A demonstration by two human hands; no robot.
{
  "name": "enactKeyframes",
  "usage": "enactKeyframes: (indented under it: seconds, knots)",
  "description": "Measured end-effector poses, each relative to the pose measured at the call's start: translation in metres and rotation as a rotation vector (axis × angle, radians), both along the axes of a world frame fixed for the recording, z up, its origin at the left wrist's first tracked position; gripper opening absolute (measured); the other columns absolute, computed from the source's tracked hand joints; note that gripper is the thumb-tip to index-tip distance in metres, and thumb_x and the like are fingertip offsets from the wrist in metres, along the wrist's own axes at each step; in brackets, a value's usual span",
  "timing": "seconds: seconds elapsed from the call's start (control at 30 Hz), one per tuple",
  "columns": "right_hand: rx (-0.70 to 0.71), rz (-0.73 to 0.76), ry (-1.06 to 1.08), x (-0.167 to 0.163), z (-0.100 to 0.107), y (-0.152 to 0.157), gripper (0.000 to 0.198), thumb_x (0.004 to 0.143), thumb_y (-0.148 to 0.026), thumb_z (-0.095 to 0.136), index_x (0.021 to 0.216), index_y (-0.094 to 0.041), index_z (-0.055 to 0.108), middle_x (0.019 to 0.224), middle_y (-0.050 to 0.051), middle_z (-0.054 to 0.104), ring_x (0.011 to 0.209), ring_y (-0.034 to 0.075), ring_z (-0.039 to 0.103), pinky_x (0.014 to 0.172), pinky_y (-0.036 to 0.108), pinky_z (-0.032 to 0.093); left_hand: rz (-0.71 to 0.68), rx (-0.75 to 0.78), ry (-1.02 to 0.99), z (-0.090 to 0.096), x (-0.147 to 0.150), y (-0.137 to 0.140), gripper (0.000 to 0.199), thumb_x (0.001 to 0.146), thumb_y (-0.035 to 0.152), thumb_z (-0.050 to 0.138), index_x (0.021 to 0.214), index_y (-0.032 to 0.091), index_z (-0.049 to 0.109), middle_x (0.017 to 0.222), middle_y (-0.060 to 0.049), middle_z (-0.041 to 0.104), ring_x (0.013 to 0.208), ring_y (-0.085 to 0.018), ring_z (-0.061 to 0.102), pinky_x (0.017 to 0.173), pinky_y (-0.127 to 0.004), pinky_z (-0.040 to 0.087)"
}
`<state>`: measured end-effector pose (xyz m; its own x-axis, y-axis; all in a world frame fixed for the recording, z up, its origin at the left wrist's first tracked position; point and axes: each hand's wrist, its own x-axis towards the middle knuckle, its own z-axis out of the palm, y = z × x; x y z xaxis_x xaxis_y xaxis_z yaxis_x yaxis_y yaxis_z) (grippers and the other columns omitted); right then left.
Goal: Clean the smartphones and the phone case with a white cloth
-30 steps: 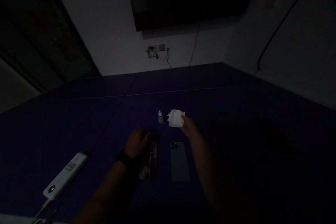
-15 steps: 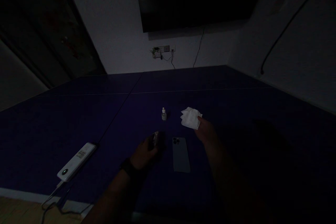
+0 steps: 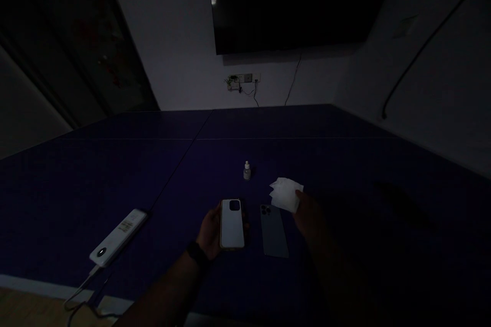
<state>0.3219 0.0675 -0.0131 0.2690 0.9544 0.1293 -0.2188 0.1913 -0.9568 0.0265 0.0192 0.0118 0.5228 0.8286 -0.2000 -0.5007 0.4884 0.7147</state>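
My left hand (image 3: 209,232), with a dark band on its wrist, is closed around a phone case (image 3: 232,226). The case has a pale flat face, a darker rim and a camera cutout at its upper right. In my right hand (image 3: 307,212) is a white folded tissue (image 3: 286,194), pinched at its right edge. Between the hands a bluish-grey phone (image 3: 273,232) lies back up on the purple table, camera lenses at its top left. The tissue hangs close above the phone's upper right corner. Beyond them stands a small dropper bottle (image 3: 247,171) with a white cap.
A white power bank (image 3: 119,237) with a plugged-in cable lies at the left on the purple table (image 3: 184,179). At the back wall are sockets with wires (image 3: 245,79) and a large dark television screen (image 3: 299,5). The room is dim.
My left hand has turned the phone case from nearly edge-on to flat facing me. The tissue in my right hand has come lower and nearer the phone. The view has shifted slightly.
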Motion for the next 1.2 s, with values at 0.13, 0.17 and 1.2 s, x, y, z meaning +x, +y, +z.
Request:
enactKeyframes:
  seconds: [0.13,0.17,1.2]
  knots:
    - [-0.048,-0.133,-0.166,-0.036,0.018,-0.006,0.014,0.083,-0.033,0.067,0.084,-0.021,0.073,0.083,0.006,0.074,0.091,0.03,0.07,0.085,0.044,0.056,-0.05,-0.026,-0.029,0.0,-0.004,0.007,0.058,0.091,0.065,0.051,0.124,0.018,0.061,0.118,-0.016,0.068,0.106,-0.036,0.069,0.095,-0.057,0.048]
    - [-0.049,-0.136,-0.216,-0.05,0.023,-0.007,0.019,0.085,-0.037,0.066,0.087,-0.02,0.074,0.082,0.006,0.074,0.088,0.029,0.07,0.084,0.044,0.056,-0.065,-0.024,-0.02,0.0,-0.003,0.009,0.059,0.092,0.067,0.05,0.123,0.018,0.062,0.119,-0.016,0.068,0.105,-0.036,0.069,0.094,-0.058,0.048]
    - [0.471,0.277,-1.332,-0.137,-0.009,-0.019,0.035,0.092,-0.004,0.047,0.112,-0.019,0.073,0.116,0.01,0.074,0.109,0.024,0.067,0.101,0.042,0.053,-0.149,1.401,1.238,-0.039,-0.055,0.031,0.171,0.042,0.093,0.073,0.155,0.012,-0.026,0.163,-0.035,0.01,0.147,-0.055,0.021,0.115,-0.073,0.021]
